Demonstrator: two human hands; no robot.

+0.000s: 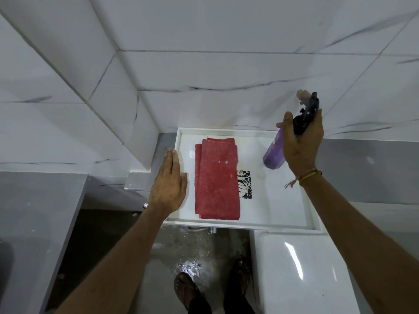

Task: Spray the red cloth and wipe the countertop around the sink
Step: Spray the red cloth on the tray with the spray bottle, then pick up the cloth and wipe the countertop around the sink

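The right hand (301,143) has its grip wrapped around the neck of a purple spray bottle (275,152), lifted and tilted over the white tray (292,200). The left hand (169,189) lies flat, fingers together, on the tray's left rim. The folded red cloth (216,177) rests in the tray between them, partly covering a black mark (246,184).

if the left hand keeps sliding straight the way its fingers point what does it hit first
Probably the marble tile wall in the corner: the flat left hand points along the white tray's left rim toward it, beside the red cloth. Depth is unclear.
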